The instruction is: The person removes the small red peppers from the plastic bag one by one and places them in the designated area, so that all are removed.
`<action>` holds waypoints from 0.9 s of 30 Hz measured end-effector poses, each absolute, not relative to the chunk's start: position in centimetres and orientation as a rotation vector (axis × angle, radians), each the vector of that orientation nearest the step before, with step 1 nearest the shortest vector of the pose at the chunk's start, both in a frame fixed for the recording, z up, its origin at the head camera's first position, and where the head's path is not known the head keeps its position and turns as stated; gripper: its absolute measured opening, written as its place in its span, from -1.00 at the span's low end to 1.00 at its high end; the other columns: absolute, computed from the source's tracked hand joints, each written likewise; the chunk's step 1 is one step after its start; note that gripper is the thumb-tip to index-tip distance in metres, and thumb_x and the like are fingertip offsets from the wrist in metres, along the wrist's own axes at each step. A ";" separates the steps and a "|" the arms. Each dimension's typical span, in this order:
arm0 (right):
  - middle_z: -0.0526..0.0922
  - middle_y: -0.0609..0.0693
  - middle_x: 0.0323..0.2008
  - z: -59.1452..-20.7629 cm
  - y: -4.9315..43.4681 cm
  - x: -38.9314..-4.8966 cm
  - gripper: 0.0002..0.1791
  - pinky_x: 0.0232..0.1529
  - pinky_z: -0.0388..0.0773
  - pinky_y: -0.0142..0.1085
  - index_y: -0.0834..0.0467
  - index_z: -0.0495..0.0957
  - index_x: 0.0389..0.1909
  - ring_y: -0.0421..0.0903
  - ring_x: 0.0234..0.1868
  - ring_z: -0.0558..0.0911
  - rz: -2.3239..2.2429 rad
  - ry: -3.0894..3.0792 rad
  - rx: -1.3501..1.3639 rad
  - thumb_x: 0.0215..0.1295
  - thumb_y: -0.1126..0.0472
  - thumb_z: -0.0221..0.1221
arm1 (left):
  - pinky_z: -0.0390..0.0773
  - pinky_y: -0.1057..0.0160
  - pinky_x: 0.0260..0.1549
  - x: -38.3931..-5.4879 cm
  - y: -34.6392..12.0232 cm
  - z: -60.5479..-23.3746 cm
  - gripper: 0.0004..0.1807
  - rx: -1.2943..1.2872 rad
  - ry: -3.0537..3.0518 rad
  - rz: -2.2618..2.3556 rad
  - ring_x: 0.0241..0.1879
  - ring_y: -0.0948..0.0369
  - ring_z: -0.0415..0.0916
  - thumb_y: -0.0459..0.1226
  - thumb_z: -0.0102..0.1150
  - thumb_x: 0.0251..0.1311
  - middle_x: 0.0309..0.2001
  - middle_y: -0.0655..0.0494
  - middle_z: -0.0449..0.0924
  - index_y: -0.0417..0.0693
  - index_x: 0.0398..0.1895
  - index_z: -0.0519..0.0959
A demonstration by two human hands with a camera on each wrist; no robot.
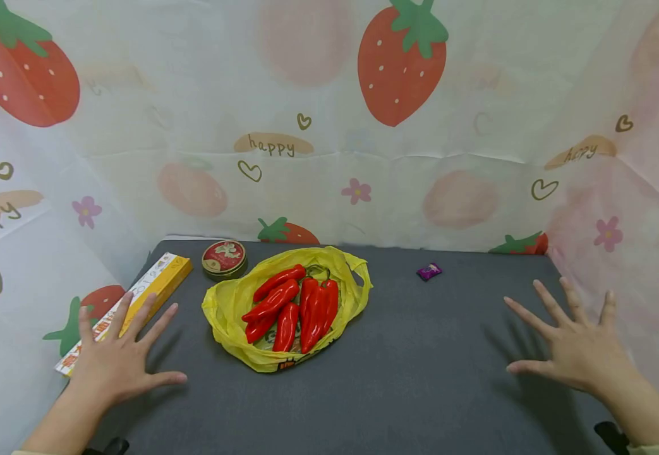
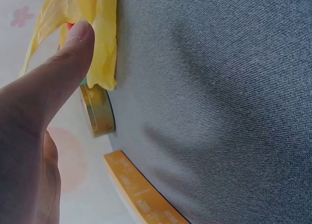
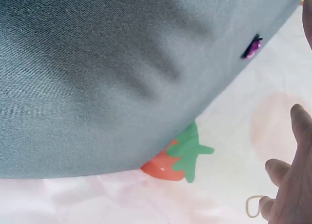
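Fingers spread wide, my left hand (image 1: pixel 115 366) hovers over the table's left side, partly covering a long yellow and white box (image 1: pixel 167 278). Over the right side my right hand (image 1: pixel 582 351) is spread too, holding nothing. Several glossy red peppers (image 1: pixel 286 325) lie in an open yellow plastic bag (image 1: pixel 221 328), left of the table's middle. In the left wrist view the thumb (image 2: pixel 68 63) overlaps the bag (image 2: pixel 103 43). Behind the bag's left edge stands a round red and gold tin (image 1: pixel 224 260). A small purple wrapped candy (image 1: pixel 429 272) lies toward the back right.
Dark grey cloth covers the table (image 1: pixel 409 379). A pale curtain (image 1: pixel 329 95) printed with strawberries, hearts and flowers hangs behind it and along both sides. Dark wrist straps show at the bottom of the head view.
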State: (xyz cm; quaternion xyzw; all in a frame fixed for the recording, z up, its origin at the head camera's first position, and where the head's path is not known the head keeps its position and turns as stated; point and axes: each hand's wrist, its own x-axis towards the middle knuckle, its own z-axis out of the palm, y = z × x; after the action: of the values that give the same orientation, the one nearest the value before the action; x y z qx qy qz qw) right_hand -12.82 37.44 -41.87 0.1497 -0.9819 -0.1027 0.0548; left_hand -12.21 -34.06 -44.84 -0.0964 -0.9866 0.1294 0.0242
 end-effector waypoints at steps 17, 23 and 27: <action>-0.15 0.18 0.63 -40.9 36.8 -13.3 0.27 0.19 -0.62 0.61 -0.43 -0.24 0.59 0.34 0.57 -0.46 -0.308 -2.933 0.458 -0.13 -0.75 0.07 | -0.83 -0.46 0.20 -11.9 -33.9 -44.5 0.34 -0.269 -3.023 0.360 0.58 -0.23 -0.44 0.69 -0.08 -0.19 0.62 -0.15 -0.21 0.37 0.64 -0.24; -0.16 0.14 0.63 -40.2 35.6 -13.6 0.26 0.20 -0.48 0.64 -0.38 -0.24 0.61 0.33 0.58 -0.43 -0.191 -2.948 0.460 -0.07 -0.69 0.14 | -0.85 -0.44 0.20 -12.3 -33.1 -44.0 0.30 -0.226 -3.035 0.216 0.58 -0.26 -0.46 0.64 -0.03 -0.10 0.61 -0.19 -0.14 0.36 0.64 -0.28; -0.10 0.15 0.63 -39.9 34.3 -14.0 0.27 0.22 -0.25 0.66 -0.33 -0.22 0.62 0.37 0.59 -0.28 -0.013 -2.953 0.486 -0.03 -0.59 0.24 | -0.78 -0.49 0.22 -12.7 -32.3 -44.0 0.27 -0.211 -3.013 0.121 0.57 -0.28 -0.36 0.61 -0.02 -0.06 0.59 -0.21 -0.07 0.35 0.65 -0.24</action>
State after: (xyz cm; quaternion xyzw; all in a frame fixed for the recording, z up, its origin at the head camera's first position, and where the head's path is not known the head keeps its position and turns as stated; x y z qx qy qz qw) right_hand -14.00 34.32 -39.91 0.1620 -0.9840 -0.0043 0.0743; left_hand -12.74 -32.33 -43.96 -0.0698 -0.9950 0.0400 0.0594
